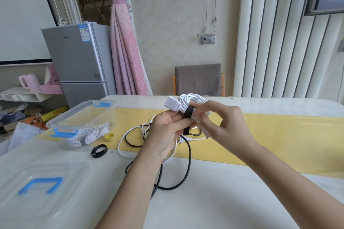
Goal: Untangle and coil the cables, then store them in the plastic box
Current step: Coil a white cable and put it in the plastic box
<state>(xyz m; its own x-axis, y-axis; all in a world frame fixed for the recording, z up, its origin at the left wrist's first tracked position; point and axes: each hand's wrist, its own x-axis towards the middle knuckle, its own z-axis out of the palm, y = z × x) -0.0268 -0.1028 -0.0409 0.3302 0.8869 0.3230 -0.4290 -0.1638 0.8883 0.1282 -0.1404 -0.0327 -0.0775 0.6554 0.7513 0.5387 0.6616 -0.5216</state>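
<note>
Above the middle of the table [242, 201], over its yellow runner [279, 135], both hands hold up a white cable coil [192, 98] with its plug [172, 105] pointing left. A black strap [189, 111] goes round the coil. The strap's loose end hangs down through the left hand [167, 132], whose fingers are curled round it and the coil's lower part. The right hand [227, 122] pinches the coil just beside the strap with bent fingers. They are blurred, so it is not clear which tips touch, and they hide the coil's right part.

Near the left edge the clear plastic box [61, 121] stands open, with another white coil [83, 136] inside. The lid [37, 191] lies at the near left corner, cut off by the picture. A black cable [188, 169] and a thin white cable [121, 147] lie loose under the hands, partly hidden by the left forearm.
</note>
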